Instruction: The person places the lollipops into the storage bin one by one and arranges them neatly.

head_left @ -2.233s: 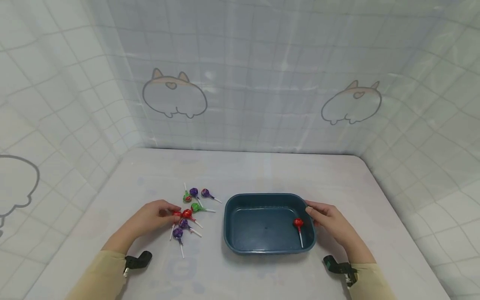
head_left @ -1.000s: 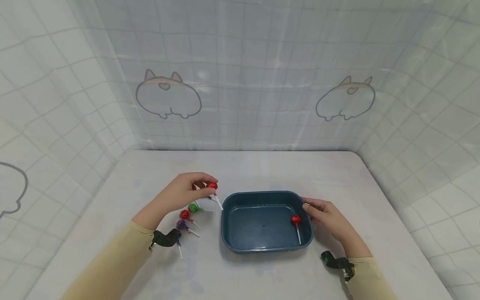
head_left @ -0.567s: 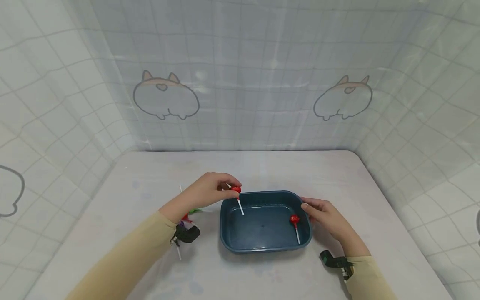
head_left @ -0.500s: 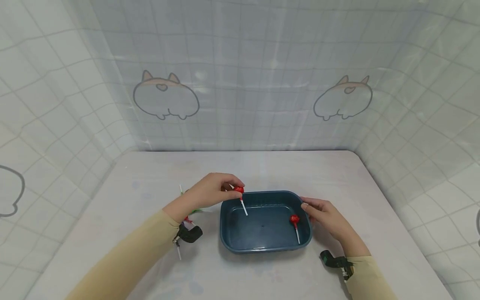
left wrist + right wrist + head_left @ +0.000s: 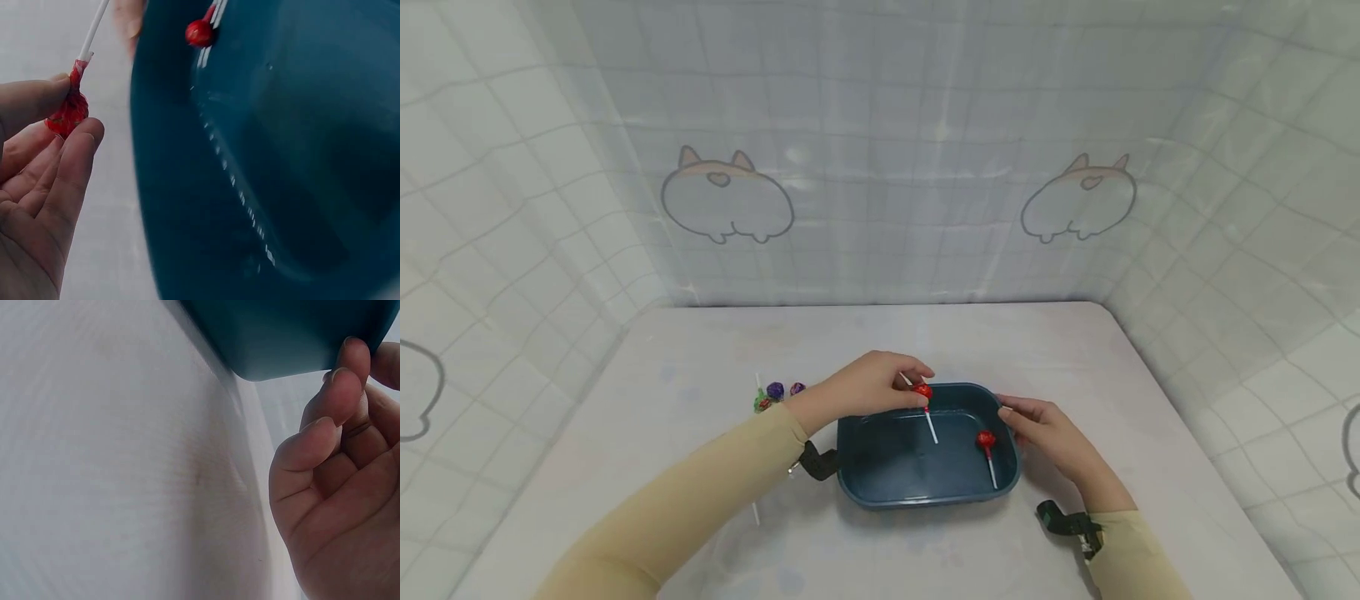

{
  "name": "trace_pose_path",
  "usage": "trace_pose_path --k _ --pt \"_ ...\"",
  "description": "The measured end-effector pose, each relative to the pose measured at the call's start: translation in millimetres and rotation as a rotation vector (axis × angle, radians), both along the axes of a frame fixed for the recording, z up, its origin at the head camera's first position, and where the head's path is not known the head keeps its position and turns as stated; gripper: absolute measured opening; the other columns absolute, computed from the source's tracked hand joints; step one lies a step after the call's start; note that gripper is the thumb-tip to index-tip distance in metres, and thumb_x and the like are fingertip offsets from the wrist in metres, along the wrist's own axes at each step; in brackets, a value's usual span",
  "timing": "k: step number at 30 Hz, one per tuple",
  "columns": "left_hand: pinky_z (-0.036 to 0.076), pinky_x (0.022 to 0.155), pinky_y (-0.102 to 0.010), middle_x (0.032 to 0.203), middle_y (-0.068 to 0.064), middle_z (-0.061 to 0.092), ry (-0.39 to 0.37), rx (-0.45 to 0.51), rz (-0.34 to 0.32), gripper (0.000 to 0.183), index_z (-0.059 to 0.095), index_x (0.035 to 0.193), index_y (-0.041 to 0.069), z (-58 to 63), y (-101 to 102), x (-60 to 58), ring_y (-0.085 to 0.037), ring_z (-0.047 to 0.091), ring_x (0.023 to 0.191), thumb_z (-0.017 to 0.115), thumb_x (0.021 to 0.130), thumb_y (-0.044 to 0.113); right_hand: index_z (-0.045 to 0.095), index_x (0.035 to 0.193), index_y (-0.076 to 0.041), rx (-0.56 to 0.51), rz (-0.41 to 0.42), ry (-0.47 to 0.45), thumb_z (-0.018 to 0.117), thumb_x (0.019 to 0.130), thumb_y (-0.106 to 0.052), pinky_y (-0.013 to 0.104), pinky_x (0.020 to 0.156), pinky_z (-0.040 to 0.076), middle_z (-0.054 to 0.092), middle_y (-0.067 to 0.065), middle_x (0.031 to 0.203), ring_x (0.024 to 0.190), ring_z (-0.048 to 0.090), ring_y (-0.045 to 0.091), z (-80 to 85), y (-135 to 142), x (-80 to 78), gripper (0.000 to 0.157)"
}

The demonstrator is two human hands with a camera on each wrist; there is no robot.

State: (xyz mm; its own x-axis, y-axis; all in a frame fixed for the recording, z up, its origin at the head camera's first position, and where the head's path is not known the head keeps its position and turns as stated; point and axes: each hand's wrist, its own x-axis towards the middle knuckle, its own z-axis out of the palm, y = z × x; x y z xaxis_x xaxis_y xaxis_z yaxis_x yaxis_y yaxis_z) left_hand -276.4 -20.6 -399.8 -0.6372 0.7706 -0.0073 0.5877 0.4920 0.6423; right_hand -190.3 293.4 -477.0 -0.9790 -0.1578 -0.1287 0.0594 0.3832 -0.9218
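Note:
My left hand (image 5: 880,383) pinches a red-wrapped lollipop (image 5: 70,115) by its candy head, between thumb and fingers. In the head view it hangs over the dark teal tray (image 5: 895,502), its white stick slanting down to the right. Inside the tray, toward the right wall, lies a second red lollipop (image 5: 987,439). My right hand (image 5: 1052,433) grips the tray's right rim; thumb and fingertips meet at the wall in the right wrist view, where the other fingers curl loosely below.
Left of the tray, purple lollipops (image 5: 775,390) and a green lollipop (image 5: 762,402) lie on the pale table (image 5: 715,350). My left sleeve (image 5: 700,483) covers others, with one white stick (image 5: 756,512) showing below it. A tiled-pattern curtain stands behind the table.
The left hand has picked a red lollipop from the group on the left and carried it rightward over the tray. My right hand has kept its grip on the rim.

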Motion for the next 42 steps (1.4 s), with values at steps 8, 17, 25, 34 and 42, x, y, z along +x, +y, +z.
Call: trace_pose_path --k 8,17,25,34,42 --pt "0.051 0.080 -0.019 0.101 0.011 0.069 0.025 -0.058 -0.129 0.030 0.072 0.117 0.012 -5.3 27.3 -7.2 0.000 0.063 0.088 0.073 0.092 0.027 0.057 0.139 -0.004 -0.009 0.014 -0.001 0.062 0.099 -0.034 0.036 0.077 0.054 0.060 0.014 0.133 0.095 0.060 0.026 -0.7 -7.4 -5.9 0.051" --pt "0.050 0.082 -0.020 0.097 0.011 0.069 0.110 -0.196 -0.155 0.027 0.073 0.114 0.016 -6.8 54.2 -3.8 -0.003 0.061 0.087 0.075 0.090 0.028 0.057 0.139 -0.007 0.005 0.032 -0.012 0.060 0.099 -0.039 0.038 0.066 0.052 0.067 0.011 0.110 0.077 0.060 0.028 -5.2 -6.0 -10.0 0.051" --pt "0.050 0.081 -0.022 0.092 0.007 0.068 0.175 -0.323 -0.147 0.025 0.075 0.110 0.014 -9.9 74.6 3.8 -0.007 0.058 0.083 0.078 0.088 0.025 0.056 0.140 -0.006 -0.015 0.046 -0.003 0.059 0.100 -0.037 0.038 0.065 0.051 0.068 0.010 0.108 0.075 0.059 0.028 -3.0 -6.5 -8.8 0.050" --pt "0.048 0.069 -0.019 0.077 0.009 0.062 0.220 -0.415 -0.183 0.016 0.076 0.101 0.015 -23.4 86.9 11.0 -0.009 0.055 0.073 0.078 0.088 0.023 0.056 0.139 -0.003 -0.028 0.057 0.008 0.059 0.100 -0.036 0.036 0.068 0.053 0.067 0.011 0.114 0.078 0.061 0.024 -3.9 -5.9 -8.4 0.051" --pt "0.046 0.065 -0.020 0.070 0.010 0.061 0.256 -0.442 -0.204 0.007 0.077 0.093 0.015 -26.5 94.4 10.1 -0.010 0.055 0.068 0.077 0.088 0.021 0.055 0.139 -0.002 -0.029 0.072 0.029 0.059 0.101 -0.034 0.035 0.072 0.053 0.066 0.015 0.120 0.081 0.064 0.024 -1.4 -6.5 -7.5 0.050"
